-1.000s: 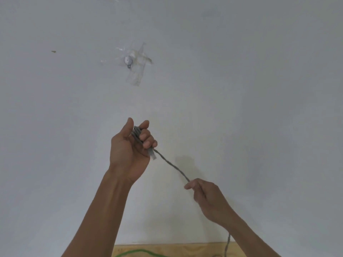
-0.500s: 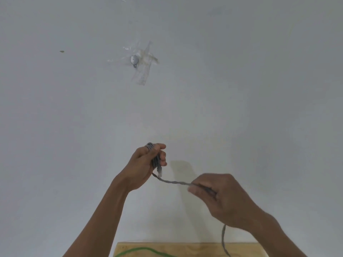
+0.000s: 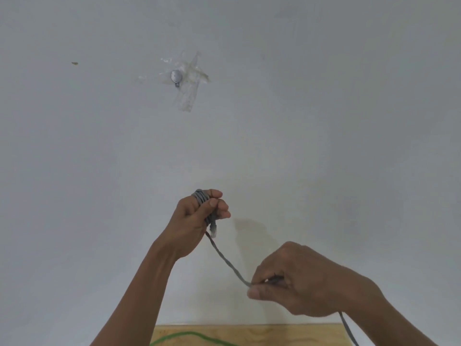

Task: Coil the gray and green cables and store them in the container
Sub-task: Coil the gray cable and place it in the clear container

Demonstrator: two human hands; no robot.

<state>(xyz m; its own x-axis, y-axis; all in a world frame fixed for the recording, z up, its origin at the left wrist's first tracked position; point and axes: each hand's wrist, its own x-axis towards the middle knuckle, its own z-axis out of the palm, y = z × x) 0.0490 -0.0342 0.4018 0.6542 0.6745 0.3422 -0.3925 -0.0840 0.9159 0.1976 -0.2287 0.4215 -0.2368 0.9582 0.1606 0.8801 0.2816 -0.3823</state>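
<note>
Gray cable [image 3: 225,260] partly coiled aloft; green cable [image 3: 185,336] on wood.

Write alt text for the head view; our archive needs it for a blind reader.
A person's left hand grips a small coil of gray cable, while the right hand pinches the loose length running from it. Behind them is a white wall; a green cable lies on a wooden surface below.

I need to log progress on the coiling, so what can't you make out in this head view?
- Container: not in the head view at all.
- Green cable: only an arc on the wooden surface; the bottom edge cuts off the rest.
- Gray cable: loops partly hidden inside the left hand; its tail leaves below the right hand.
- Connector tip: blurred.
</note>
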